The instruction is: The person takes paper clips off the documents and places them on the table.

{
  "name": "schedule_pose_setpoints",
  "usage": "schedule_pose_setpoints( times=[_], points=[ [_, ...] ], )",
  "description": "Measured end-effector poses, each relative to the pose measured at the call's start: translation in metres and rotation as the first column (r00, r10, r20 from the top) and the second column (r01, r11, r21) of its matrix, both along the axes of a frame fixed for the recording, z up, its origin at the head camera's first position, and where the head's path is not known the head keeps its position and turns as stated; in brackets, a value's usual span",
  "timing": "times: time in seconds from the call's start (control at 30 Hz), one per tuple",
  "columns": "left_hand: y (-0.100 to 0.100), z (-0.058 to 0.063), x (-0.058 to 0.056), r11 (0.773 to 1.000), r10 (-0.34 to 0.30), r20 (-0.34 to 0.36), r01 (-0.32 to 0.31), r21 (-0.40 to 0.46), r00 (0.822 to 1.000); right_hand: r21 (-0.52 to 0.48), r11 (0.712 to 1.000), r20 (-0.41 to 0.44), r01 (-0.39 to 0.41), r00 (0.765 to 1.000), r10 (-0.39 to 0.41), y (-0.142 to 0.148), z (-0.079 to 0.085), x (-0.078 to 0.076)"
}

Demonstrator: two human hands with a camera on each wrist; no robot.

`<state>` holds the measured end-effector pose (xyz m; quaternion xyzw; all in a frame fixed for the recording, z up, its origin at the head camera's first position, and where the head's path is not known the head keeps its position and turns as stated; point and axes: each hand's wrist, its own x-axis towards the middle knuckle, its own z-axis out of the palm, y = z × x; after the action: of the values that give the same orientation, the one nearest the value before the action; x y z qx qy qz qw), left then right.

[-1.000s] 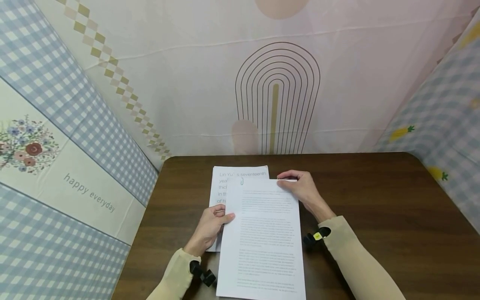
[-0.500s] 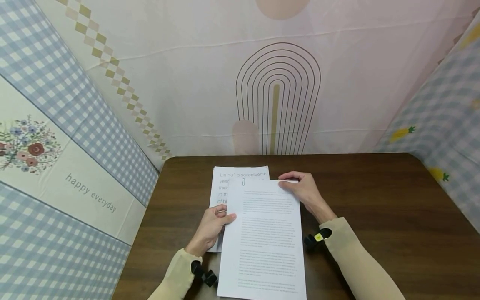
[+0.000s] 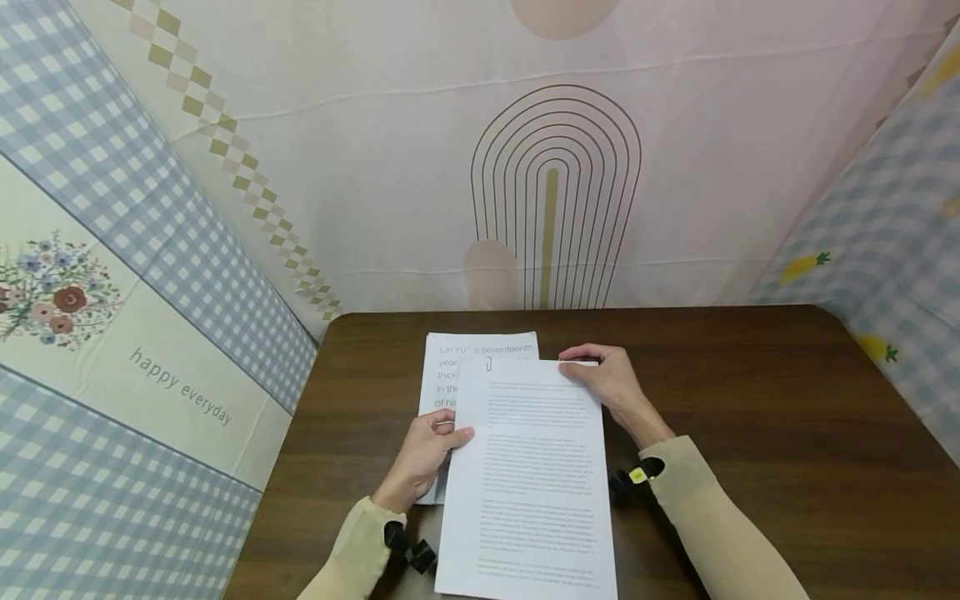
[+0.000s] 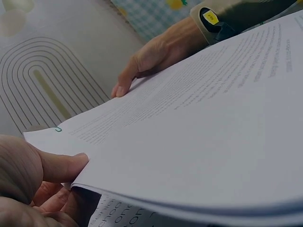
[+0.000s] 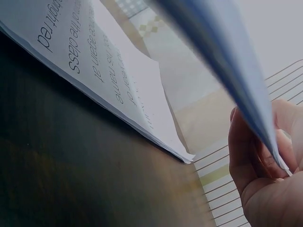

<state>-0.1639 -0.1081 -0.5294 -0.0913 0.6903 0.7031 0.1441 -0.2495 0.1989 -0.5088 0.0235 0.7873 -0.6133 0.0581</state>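
Both hands hold up a sheaf of printed paper, with a green paper clip near its top left corner. My left hand pinches the left edge, thumb on the printed face and fingers behind. At the top right corner, my right hand pinches the sheaf between thumb and fingers. Beneath and behind it lies a second stack of paper in larger print, partly covered. In the right wrist view the lower stack rests flat, apart from the raised sheaf.
The dark wooden table has rounded far corners. A patterned cloth hangs behind it, with checked cloths at the left and right. Each wrist wears a black camera, such as the right one.
The sheaf and both hands have shifted very slightly to the right. Both grips look the same, and the lower stack stays in place.
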Motion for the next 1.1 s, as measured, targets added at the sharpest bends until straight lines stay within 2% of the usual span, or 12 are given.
schedule_pose_setpoints(
  times=[0.4,0.77,1.1],
  points=[
    [-0.001,0.001,0.000,1.000,-0.013,0.001,0.013,0.001,1.000,-0.054,0.998,0.000,0.021,1.000,-0.021,0.003,-0.001,-0.004],
    [0.002,0.000,0.000,1.000,-0.004,0.011,0.004,0.001,1.000,0.001,1.000,-0.015,0.028,0.999,-0.028,0.010,-0.001,-0.004],
    [0.003,-0.003,-0.002,1.000,-0.016,0.008,0.016,0.013,1.000,-0.033,0.998,-0.023,0.047,0.999,-0.048,0.014,-0.001,-0.008]
  ],
)
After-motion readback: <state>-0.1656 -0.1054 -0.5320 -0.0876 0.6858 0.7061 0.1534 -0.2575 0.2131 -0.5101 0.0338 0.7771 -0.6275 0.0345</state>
